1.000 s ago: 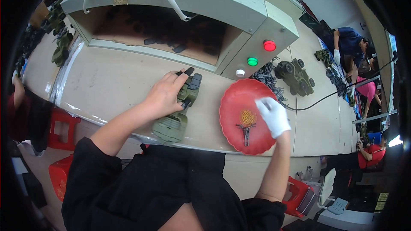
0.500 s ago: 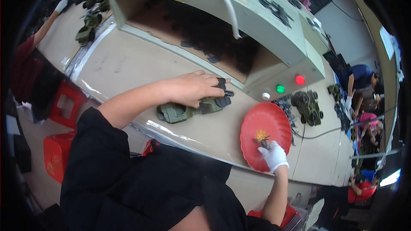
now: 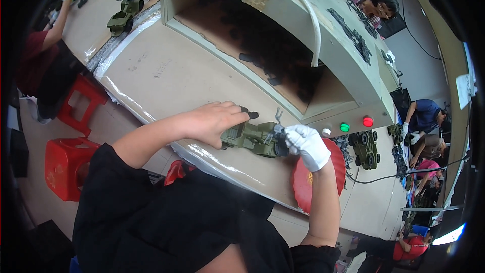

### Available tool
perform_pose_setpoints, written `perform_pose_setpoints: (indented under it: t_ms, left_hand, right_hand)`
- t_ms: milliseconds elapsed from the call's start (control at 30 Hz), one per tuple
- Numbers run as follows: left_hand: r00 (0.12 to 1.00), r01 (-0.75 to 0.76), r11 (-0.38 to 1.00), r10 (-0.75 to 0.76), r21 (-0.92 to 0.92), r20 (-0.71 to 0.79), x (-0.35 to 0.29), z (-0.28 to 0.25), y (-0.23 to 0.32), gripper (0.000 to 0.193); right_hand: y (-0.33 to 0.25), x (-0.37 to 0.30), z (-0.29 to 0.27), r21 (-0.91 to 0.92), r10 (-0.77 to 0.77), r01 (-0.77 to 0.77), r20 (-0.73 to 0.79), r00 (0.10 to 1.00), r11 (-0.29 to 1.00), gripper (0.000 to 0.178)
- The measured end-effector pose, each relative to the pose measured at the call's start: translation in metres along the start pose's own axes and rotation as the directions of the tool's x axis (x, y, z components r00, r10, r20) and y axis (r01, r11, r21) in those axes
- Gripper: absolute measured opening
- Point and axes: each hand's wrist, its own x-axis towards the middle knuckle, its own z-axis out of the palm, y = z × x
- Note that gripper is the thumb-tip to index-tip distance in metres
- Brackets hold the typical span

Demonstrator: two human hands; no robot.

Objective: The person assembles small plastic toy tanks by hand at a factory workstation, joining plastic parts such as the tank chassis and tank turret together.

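A green toy military vehicle [image 3: 257, 140] lies on the work table in front of me. My bare left hand [image 3: 214, 123] grips its left end, with something black at the fingertips that I cannot make out. My right hand [image 3: 306, 147], in a white glove, is closed at the vehicle's right end. Its fingers pinch a small dark grey plastic part [image 3: 278, 116] with a thin upright piece, against the vehicle. Partly behind my right wrist is a red scalloped dish [image 3: 301, 187]; most of its inside is hidden.
A pale box-like housing [image 3: 348, 91] with a wide opening stands behind, dark parts inside it. Buttons [image 3: 344, 127] line its front. Another toy vehicle [image 3: 365, 149] sits right of the dish; more [image 3: 121, 20] stand far left. Red stools [image 3: 65, 167] and co-workers [image 3: 424, 116] are around.
My right hand has lifted out of the red dish with a small dark part and come left to the vehicle. The vehicle has turned and shifted right under my left hand.
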Motion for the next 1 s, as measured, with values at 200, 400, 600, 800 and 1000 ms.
perform_pose_setpoints:
  t_ms: [200,400,600,800,1000]
  left_hand:
    - [0.999,-0.023,0.999,0.025,-0.045,0.039,0.001,0.000,-0.005,0.071]
    - [0.998,-0.053,0.997,0.054,-0.060,0.018,0.004,0.001,-0.006,0.069]
    - [0.972,-0.138,0.987,0.118,-0.085,-0.206,-0.007,0.017,-0.022,0.072]
    - [0.918,-0.135,0.922,-0.021,-0.362,-0.395,-0.025,0.049,-0.037,0.084]
    - [0.904,-0.248,0.909,0.092,-0.336,-0.418,-0.022,0.067,-0.043,0.059]
  right_hand:
    - [0.003,-0.003,-0.004,-0.050,0.056,-0.055,0.008,0.998,0.997,0.011]
    - [-0.003,0.000,0.000,-0.171,0.138,-0.138,-0.010,0.990,0.976,0.015]
    - [-0.042,-0.006,0.002,-0.868,-0.366,0.030,-0.177,0.914,0.495,0.033]
    - [-0.062,0.024,0.062,-0.768,-0.613,0.605,0.586,0.530,-0.211,0.040]
    - [-0.034,0.037,0.072,-0.784,-0.410,0.604,0.603,0.685,-0.144,0.056]
